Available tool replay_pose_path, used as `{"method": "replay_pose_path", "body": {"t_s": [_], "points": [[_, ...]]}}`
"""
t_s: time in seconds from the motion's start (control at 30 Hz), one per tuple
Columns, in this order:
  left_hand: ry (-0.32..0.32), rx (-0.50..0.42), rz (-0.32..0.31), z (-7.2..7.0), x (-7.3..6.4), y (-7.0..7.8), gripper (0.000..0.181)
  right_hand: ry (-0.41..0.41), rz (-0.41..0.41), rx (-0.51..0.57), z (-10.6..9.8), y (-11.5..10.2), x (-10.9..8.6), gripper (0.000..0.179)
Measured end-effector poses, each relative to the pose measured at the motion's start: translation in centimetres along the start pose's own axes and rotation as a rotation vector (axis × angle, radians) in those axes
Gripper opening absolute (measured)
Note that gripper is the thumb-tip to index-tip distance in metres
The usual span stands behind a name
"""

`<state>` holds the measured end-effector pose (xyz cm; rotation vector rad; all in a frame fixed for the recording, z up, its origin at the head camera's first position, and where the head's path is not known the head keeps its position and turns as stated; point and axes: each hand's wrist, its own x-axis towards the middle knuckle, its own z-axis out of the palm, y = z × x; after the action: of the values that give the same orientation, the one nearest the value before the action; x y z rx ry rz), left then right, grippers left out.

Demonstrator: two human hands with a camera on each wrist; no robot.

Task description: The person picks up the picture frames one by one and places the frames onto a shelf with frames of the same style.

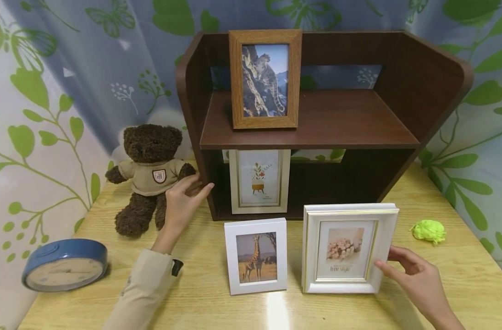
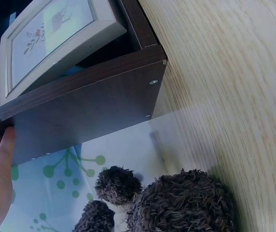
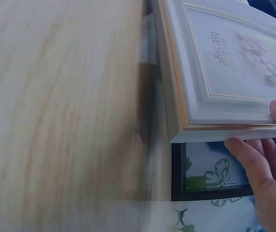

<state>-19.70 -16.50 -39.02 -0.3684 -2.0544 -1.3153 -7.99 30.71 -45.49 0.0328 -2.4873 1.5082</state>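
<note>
My left hand (image 1: 180, 204) grips the front edge of the left side panel of a dark brown two-tier desk shelf (image 1: 358, 112); in the left wrist view its fingers (image 2: 4, 150) lie along the panel's outer face. A white photo frame (image 1: 343, 250) with gold lines and a flower picture stands on the table before the shelf. My right hand (image 1: 420, 279) pinches that frame's right edge, thumb on the front and fingers at the side and behind. Left of it stands a smaller white photo frame (image 1: 256, 256) with a giraffe picture.
A wooden photo frame (image 1: 265, 78) stands on the upper tier, a cream photo frame (image 1: 259, 183) on the lower one. A brown teddy bear (image 1: 151, 178) sits beside my left hand. A blue clock (image 1: 65, 266) lies left; a bright green object (image 1: 429, 230) lies right.
</note>
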Motion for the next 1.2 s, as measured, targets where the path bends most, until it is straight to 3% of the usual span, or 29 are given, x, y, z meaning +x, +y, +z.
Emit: {"method": "replay_pose_path", "body": {"t_s": [0.2, 0.43, 0.9, 1.13, 1.2], "points": [[-0.019, 0.005, -0.034, -0.5, 0.2, 3.2, 0.032, 0.037, 0.011, 0.024, -0.1, 3.7, 1.1, 0.041], [-0.025, 0.001, -0.04, -0.5, 0.3, 3.1, 0.033, 0.051, 0.052, 0.209, 0.0, 4.1, 2.4, 0.043], [-0.028, 0.018, -0.056, -0.5, 0.2, 3.4, 0.033, 0.07, -0.01, 0.31, 0.3, 4.8, 5.4, 0.041], [-0.029, 0.016, -0.087, -0.5, 0.3, 3.5, 0.034, 0.039, -0.016, 0.418, 0.5, 3.2, 6.5, 0.035], [-0.032, 0.015, -0.09, -0.5, 0.2, 3.3, 0.034, 0.043, -0.022, 0.401, 0.6, 3.3, 6.9, 0.035]]}}
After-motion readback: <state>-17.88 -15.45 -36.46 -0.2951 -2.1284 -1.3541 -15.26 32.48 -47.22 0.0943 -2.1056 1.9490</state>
